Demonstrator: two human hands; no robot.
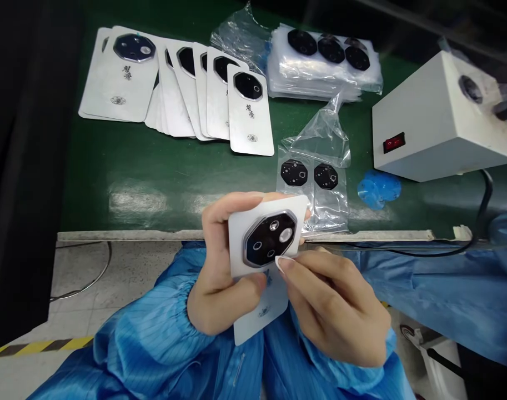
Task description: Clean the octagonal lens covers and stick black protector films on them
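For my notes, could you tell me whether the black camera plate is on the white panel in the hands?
On: the black octagonal camera plate sits, silver-rimmed, on the white rectangular panel.

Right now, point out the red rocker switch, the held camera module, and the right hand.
Red rocker switch (393, 142), head view, on its face.
Camera module (265, 239), head view, on black glass.
Right hand (332, 305), head view, on its back.

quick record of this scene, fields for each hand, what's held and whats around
left hand: holds a white phone back cover upright by its edges
right hand: fingertip at the lower edge of the octagonal black camera module on the cover
nearby: clear plastic bag with two black lens plates
rest: fanned white covers, white box with red switch, green bench mat
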